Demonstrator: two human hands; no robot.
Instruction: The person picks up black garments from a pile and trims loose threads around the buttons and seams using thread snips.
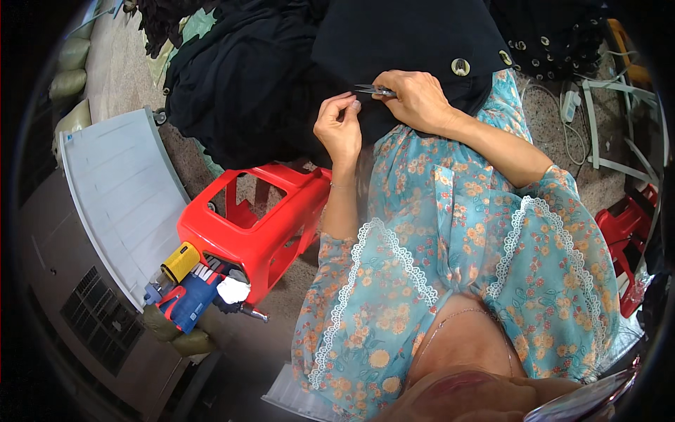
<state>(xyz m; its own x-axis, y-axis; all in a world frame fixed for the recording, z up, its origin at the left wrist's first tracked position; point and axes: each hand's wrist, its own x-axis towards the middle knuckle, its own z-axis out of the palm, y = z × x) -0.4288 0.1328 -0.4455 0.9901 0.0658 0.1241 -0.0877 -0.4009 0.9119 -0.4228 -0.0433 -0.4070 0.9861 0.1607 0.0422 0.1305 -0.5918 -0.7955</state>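
Small metal thread snips (376,91) sit in my right hand (418,102), blades pointing left toward my other hand. My left hand (339,130) is raised just left of the blade tips, thumb and fingers pinched together. Whatever it pinches, if anything, is too small to make out. Black cloth (401,42) lies over my lap under both hands, its edge by my right wrist. Two buttons, a round patterned button (460,67) and another button (505,58), show on it to the right of my right hand.
A red plastic stool (242,235) stands at my left, with a yellow cylinder (181,263) and a blue pack (193,301) beside it. Beyond it is a pale panel (119,197). More black garments (232,91) pile up ahead. White metal legs (598,126) and a cable stand right.
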